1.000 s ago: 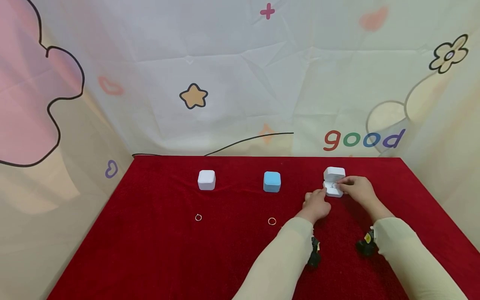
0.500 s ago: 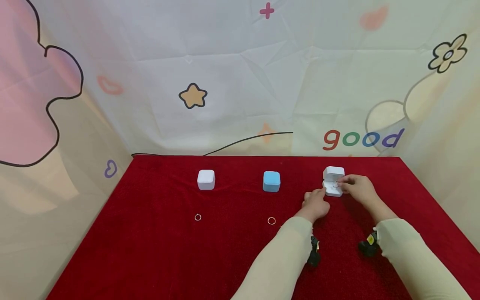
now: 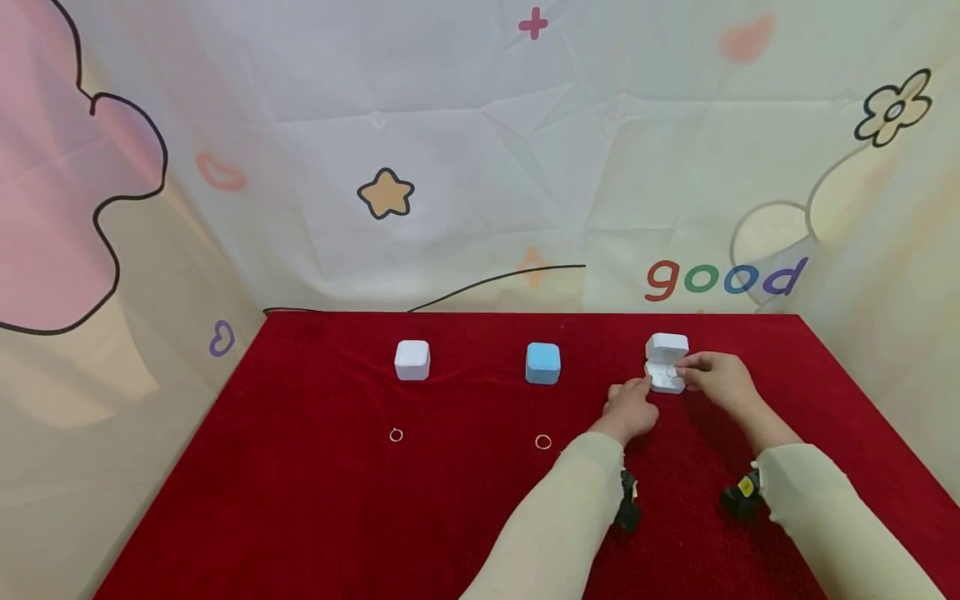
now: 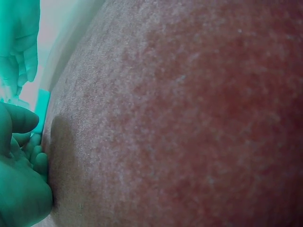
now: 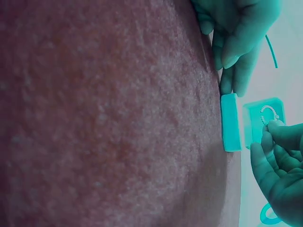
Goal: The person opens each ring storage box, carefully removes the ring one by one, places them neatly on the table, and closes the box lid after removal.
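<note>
At the right of the table stands an open white ring box [image 3: 666, 382], its lid raised at the back. My right hand [image 3: 720, 379] pinches a ring [image 5: 269, 108] between thumb and index finger, over the box's white insert. In the right wrist view the ring shows upright in front of the lid, its lower part hidden by the fingertips. My left hand [image 3: 630, 408] touches the box's left side with an outstretched finger. The left wrist view shows that hand [image 4: 21, 175] partly, beside the box's edge [image 4: 42, 111].
A closed white box [image 3: 412, 360] and a closed blue box [image 3: 543, 363] stand to the left, in line with the open one. Two more rings, a left ring [image 3: 396, 435] and a middle ring [image 3: 543, 442], lie in front of them on the red cloth [image 3: 315, 500]. A printed curtain [image 3: 480, 167] hangs behind.
My right wrist has shifted slightly to the right, while its fingertips stay at the open box with the ring. The left hand and the other boxes keep their places.
</note>
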Demonstrator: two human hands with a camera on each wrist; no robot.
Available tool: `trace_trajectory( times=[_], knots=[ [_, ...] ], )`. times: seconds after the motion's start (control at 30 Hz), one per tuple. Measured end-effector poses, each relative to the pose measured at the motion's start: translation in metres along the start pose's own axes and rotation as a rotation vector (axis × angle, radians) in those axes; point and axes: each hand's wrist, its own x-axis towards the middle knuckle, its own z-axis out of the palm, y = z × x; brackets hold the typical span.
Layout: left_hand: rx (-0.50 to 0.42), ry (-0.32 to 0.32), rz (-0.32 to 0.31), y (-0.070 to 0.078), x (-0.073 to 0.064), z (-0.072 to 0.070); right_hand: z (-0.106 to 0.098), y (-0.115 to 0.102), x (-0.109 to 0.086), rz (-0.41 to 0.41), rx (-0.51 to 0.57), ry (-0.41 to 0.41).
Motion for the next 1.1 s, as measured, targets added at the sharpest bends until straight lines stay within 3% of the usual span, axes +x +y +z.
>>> trace_trajectory(
  times=[0.27, 0.73, 1.1],
  knots=[
    [-0.002, 0.01, 0.007, 0.0, -0.002, 0.001, 0.0, 0.0, -0.008, 0.032, 0.003, 0.001],
    [-0.042, 0.029, 0.039, 0.004, -0.023, -0.009, -0.005, 0.001, -0.027, 0.035, 0.003, -0.07],
    [-0.028, 0.043, 0.04, 0.004, -0.023, -0.009, -0.002, 0.0, -0.037, 0.011, 0.017, -0.098]
  ],
)
